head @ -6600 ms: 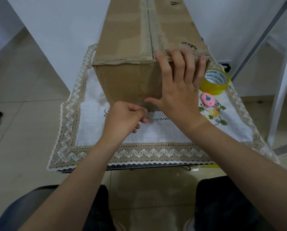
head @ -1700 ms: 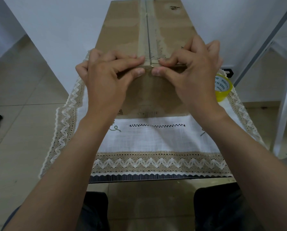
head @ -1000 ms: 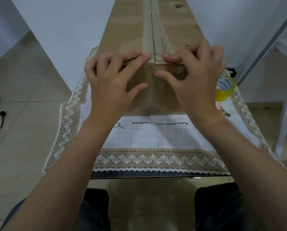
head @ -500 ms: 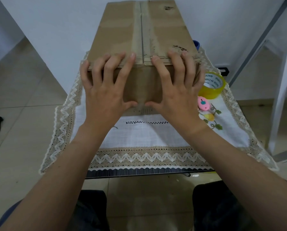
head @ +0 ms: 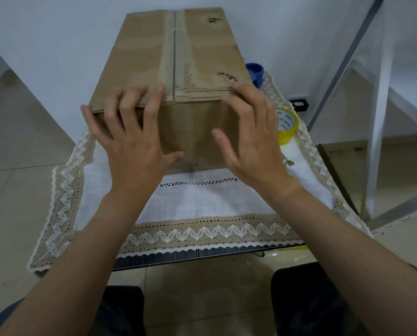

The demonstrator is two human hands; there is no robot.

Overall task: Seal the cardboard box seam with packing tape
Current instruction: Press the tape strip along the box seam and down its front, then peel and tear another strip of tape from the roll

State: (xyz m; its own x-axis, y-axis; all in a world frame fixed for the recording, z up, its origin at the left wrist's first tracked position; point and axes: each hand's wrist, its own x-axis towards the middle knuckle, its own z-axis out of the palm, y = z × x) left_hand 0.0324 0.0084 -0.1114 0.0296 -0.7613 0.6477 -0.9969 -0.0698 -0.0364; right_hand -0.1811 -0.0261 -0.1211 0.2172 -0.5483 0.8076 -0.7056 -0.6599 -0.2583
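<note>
Running down the middle of the cardboard box, the seam lies under a pale strip of tape and ends at the near top edge, between the two hands. That box stands on a white lace-edged cloth over the counter, just beyond the wrists.

The left hand is spread flat on the near face, its fingers reaching over the top edge just left of the seam, thumb out toward the box's lower middle. The right hand sits at the near right corner, open with fingers loosely curled around that corner and the thumb held out over the front face; whether the palm touches the cardboard cannot be told. Neither hand holds anything.

Just to the right of the right hand, partly hidden behind it, a yellow tape roll lies on the cloth. Beyond that hand, beside the box's right side, a blue object peeks out. Farther right stand white metal frame bars.
</note>
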